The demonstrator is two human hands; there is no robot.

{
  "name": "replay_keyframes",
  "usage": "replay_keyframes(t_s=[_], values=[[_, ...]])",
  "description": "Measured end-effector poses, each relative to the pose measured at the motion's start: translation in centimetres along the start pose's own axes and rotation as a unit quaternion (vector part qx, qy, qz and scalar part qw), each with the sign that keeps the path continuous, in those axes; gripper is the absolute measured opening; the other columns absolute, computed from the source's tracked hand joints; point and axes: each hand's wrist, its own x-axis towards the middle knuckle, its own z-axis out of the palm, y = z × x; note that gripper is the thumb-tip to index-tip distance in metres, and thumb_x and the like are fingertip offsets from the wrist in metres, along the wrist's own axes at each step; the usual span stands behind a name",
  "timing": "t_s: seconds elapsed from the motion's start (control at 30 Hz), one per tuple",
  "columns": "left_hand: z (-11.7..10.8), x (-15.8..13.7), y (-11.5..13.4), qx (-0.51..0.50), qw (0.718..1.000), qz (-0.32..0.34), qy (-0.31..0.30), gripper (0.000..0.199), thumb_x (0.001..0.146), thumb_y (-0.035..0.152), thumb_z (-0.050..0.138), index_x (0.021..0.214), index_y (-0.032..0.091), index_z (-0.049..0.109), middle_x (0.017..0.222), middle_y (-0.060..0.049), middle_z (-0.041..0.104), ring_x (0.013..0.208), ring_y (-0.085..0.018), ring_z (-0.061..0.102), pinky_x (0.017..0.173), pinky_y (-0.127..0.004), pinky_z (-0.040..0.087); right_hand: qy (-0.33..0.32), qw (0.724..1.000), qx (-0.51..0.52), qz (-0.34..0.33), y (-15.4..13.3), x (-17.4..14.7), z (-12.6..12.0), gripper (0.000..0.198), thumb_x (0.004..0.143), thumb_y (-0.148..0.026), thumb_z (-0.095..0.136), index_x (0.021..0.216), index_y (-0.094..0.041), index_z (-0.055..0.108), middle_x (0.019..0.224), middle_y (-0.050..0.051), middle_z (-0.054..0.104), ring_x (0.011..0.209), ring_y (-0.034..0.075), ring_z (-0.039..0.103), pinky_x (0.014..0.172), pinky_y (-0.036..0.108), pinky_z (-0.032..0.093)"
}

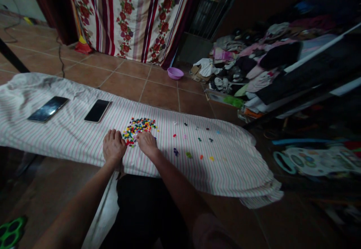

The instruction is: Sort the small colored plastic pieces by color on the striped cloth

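A pile of tiny multicoloured beads [139, 126] lies on a striped cloth [158, 159] in front of me. My left hand [114, 145] rests at the pile's left edge, its fingers slightly bent and lying on the cloth. At the near right side of the pile is my right hand [147, 143], with its fingers curled together; whatever they pinch is too small to make out. To the right, small groups of beads are laid out by colour, among them dark blue beads [176, 151], green beads [188, 154], orange beads [201, 157] and yellow beads [211, 159].
Two phones, a dark phone [48, 109] and a light-edged phone [97, 110], lie on the cloth at left. On the tiled floor beyond stands a purple basin [175, 73]. A floral curtain [126, 16] hangs behind, and a heap of clothes [242, 61] fills the right.
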Motion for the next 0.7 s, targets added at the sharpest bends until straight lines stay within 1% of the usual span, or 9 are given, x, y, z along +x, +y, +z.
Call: replay_keyframes(t_s=[0.1,0.17,0.3,0.43,0.57,0.7], values=[[0.0,0.0,0.0,0.002,1.000,-0.003,-0.004,0.038,0.084,0.022,0.042,0.115,0.011,0.061,0.131,-0.019,0.057,0.134,-0.032,0.043,0.109,-0.048,0.033,-0.002,1.000,-0.013,0.003,0.0,0.1,0.0,0.026,0.093,-0.016,0.048,0.100,-0.019,0.072,0.102,0.011,0.069,0.099,0.022,0.060,0.086,0.033,0.044],[0.1,0.0,-0.1,0.005,1.000,-0.001,0.001,0.038,0.084,0.023,0.041,0.115,0.012,0.061,0.131,-0.019,0.057,0.133,-0.032,0.043,0.109,-0.048,0.034,0.005,1.000,-0.004,-0.001,0.0,0.0,0.0,0.025,0.094,-0.018,0.047,0.101,-0.019,0.072,0.103,0.011,0.069,0.099,0.021,0.059,0.087,0.032,0.044],[0.0,0.0,-0.1,0.010,1.000,0.003,0.002,0.037,0.085,0.022,0.041,0.113,0.012,0.061,0.131,-0.019,0.058,0.133,-0.032,0.044,0.108,-0.048,0.035,0.041,0.998,0.041,-0.002,0.5,-0.4,0.3,0.020,0.093,-0.021,0.051,0.100,-0.021,0.070,0.103,0.007,0.069,0.099,0.018,0.058,0.087,0.029,0.043],[-0.1,0.1,0.0,0.016,1.000,0.001,-0.003,0.036,0.085,0.021,0.040,0.112,0.012,0.062,0.130,-0.019,0.058,0.133,-0.033,0.044,0.108,-0.048,0.035,0.082,0.992,0.093,-0.011,1.2,-0.5,1.0,0.016,0.092,-0.021,0.055,0.097,-0.022,0.069,0.099,0.003,0.069,0.098,0.017,0.058,0.090,0.027,0.042],[0.0,0.1,0.0,0.015,1.000,0.002,0.000,0.036,0.085,0.022,0.041,0.112,0.012,0.061,0.130,-0.019,0.058,0.133,-0.033,0.043,0.108,-0.048,0.035,0.107,0.985,0.132,-0.021,1.8,-0.5,1.3,0.017,0.093,-0.022,0.053,0.099,-0.022,0.069,0.098,0.002,0.070,0.098,0.016,0.060,0.092,0.026,0.042],[0.1,0.0,0.0,0.004,1.000,-0.002,0.003,0.037,0.084,0.022,0.042,0.115,0.014,0.061,0.131,-0.018,0.058,0.133,-0.033,0.043,0.109,-0.049,0.034,0.109,0.980,0.168,-0.009,2.2,-0.6,1.5,0.022,0.095,-0.021,0.048,0.104,-0.024,0.068,0.102,0.001,0.071,0.100,0.015,0.061,0.090,0.025,0.044]])
